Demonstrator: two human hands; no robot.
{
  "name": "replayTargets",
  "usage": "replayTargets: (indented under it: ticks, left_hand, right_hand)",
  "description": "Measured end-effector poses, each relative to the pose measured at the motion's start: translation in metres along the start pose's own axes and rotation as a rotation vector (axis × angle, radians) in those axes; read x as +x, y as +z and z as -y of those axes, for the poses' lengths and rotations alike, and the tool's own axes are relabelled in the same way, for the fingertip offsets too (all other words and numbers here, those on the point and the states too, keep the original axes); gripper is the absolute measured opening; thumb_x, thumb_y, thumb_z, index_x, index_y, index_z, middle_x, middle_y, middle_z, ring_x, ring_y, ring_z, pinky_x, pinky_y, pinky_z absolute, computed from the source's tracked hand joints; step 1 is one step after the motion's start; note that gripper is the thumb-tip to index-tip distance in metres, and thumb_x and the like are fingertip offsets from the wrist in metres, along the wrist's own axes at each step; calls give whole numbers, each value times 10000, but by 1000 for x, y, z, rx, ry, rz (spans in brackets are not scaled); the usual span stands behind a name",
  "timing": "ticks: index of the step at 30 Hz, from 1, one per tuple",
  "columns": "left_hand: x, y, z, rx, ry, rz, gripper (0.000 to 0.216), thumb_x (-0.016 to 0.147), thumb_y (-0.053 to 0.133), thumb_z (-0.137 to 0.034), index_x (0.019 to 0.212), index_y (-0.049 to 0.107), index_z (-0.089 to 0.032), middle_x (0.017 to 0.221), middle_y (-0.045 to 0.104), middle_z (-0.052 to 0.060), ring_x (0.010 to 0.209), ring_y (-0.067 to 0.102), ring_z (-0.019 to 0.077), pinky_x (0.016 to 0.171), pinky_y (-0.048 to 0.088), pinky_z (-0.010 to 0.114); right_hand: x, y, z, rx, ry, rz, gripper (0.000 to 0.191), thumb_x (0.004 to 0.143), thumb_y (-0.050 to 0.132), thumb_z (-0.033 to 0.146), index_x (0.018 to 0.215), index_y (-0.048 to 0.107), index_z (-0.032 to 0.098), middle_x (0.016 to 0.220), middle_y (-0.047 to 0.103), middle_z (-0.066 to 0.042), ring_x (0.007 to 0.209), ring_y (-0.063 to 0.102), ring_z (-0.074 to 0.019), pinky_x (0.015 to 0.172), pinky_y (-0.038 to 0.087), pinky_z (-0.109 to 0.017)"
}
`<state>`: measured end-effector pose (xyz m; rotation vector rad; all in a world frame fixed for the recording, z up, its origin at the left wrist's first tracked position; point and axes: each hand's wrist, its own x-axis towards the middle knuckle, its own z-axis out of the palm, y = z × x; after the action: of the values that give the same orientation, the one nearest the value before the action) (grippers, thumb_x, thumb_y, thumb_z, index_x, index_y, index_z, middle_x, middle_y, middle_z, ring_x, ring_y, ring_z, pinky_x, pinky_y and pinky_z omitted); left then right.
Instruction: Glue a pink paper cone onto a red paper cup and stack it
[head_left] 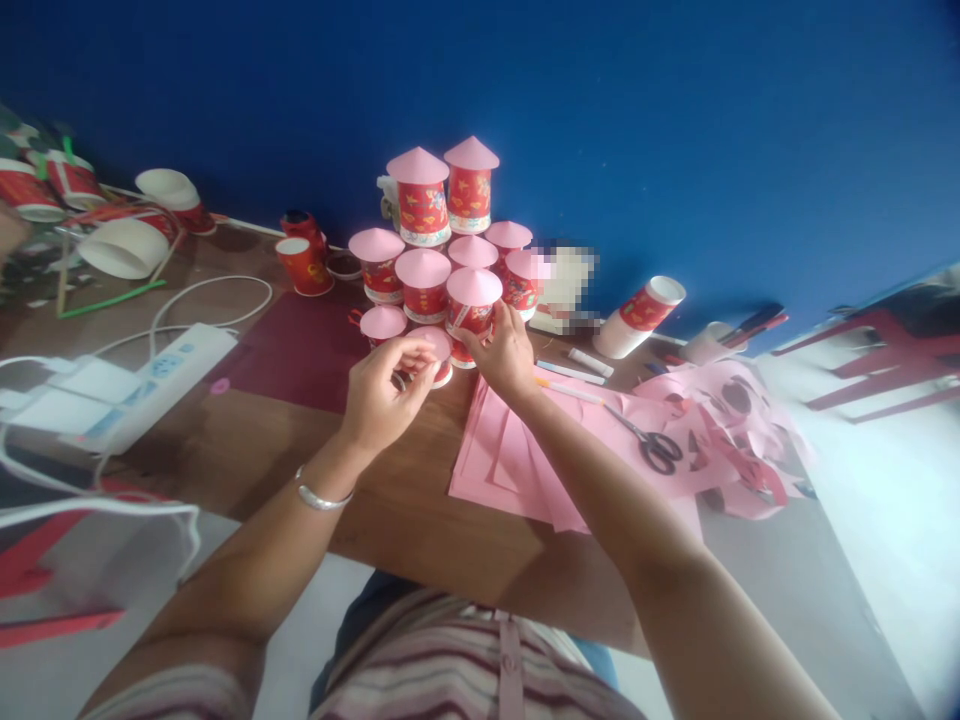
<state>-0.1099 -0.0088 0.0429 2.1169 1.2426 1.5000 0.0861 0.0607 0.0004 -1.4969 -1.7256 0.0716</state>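
Note:
Red paper cups with pink cone roofs stand grouped and stacked in front of me. My right hand has its thumb and fingers around the lower side of a roofed paper cup at the front right of the group. Left of it, my left hand is curved beside a lower front cup, fingertips overlapping its pink roof in view. Thumb and fingers there look a little apart, with nothing plainly between them. Two roofed cups stand highest, at the back.
Pink paper sheets lie at right under scissors, near paper scraps and pens. A power strip with white cables sits at left. Loose cups lie behind it. A blue wall bounds the table's back.

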Motion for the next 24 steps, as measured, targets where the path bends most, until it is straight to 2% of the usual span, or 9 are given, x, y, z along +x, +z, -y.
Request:
replayTargets:
  ticks: [7, 11, 15, 20, 22, 24]
  left_hand:
    - [-1, 0, 2, 21, -25, 3, 157, 953, 703, -322, 1042, 715, -194, 961, 818, 36, 796, 757, 137, 778, 631, 258]
    - [-1, 0, 1, 16, -12, -7, 140, 951, 702, -304, 1038, 715, -194, 943, 817, 30, 789, 755, 132, 768, 618, 246]
    - [2, -7, -2, 87, 13, -6, 132, 958, 690, -299, 877, 698, -196, 777, 765, 2, 672, 694, 118, 675, 554, 233]
    - [1, -20, -8, 184, 85, 37, 354, 957, 710, -326, 651, 583, -200, 560, 612, -33, 525, 548, 97, 568, 452, 242]
    - [-3, -19, -14, 148, 86, 138, 330, 987, 678, -358, 699, 633, -204, 619, 670, -15, 560, 588, 108, 589, 486, 246]
    - [-8, -14, -22, 49, 59, 282, 201, 1006, 656, -384, 944, 739, -212, 863, 801, 32, 748, 723, 148, 724, 589, 269]
  right_hand:
    - [-4, 0, -3, 43, 24, -16, 769, 944, 705, 576, 1542, 420, 184, 1446, 644, -203, 1381, 599, -374, 1114, 556, -583]
    - [-14, -9, -9, 29, -6, -16, 786, 938, 729, 525, 1565, 405, 180, 1494, 622, -213, 1412, 579, -382, 1137, 545, -604]
    - [-34, -37, -16, -9, -96, 36, 665, 973, 697, 428, 1550, 456, 202, 1394, 690, -185, 1271, 663, -364, 1089, 576, -610]
    - [-76, -89, -32, -45, -226, 169, 418, 1023, 648, 361, 1413, 614, 216, 1317, 733, -164, 1195, 721, -330, 980, 655, -535]
    - [-93, -108, -39, -57, -276, 190, 368, 1033, 639, 324, 1386, 638, 218, 1265, 754, -161, 1163, 749, -312, 931, 679, -493]
    - [-105, -123, -45, -84, -311, 188, 369, 1035, 638, 297, 1393, 635, 209, 1250, 761, -170, 1162, 758, -313, 921, 687, -490]
